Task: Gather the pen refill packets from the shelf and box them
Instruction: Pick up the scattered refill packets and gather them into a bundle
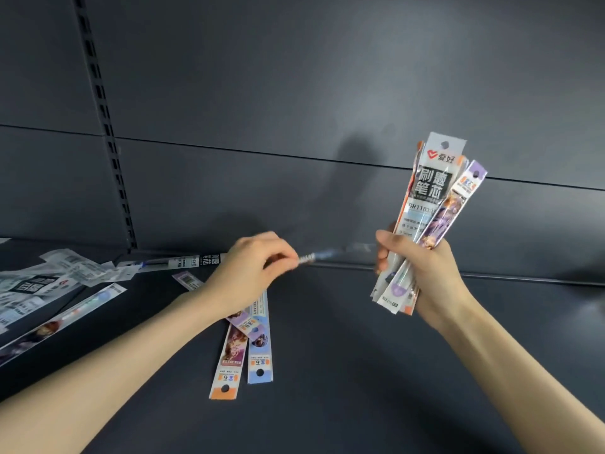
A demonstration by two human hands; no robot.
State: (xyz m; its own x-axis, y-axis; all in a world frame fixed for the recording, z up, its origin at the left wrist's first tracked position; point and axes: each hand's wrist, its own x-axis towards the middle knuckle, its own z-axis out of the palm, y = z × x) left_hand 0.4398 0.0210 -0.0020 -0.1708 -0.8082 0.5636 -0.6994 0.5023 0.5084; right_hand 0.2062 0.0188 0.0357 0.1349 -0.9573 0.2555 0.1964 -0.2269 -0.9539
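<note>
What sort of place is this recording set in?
Probably a shop's stationery aisle: a dark metal shelf with a slotted upright, hang-hole pen refill packets strewn on it, more gripped in the right hand.

Your dark shelf carries a loose heap of packets at left. Three narrow packets fan out mid-shelf, overlapping.

Your right hand grips an upright bundle of refill packets; your left hand pinches one blurred packet above the dark shelf, where more packets lie loose.
</note>
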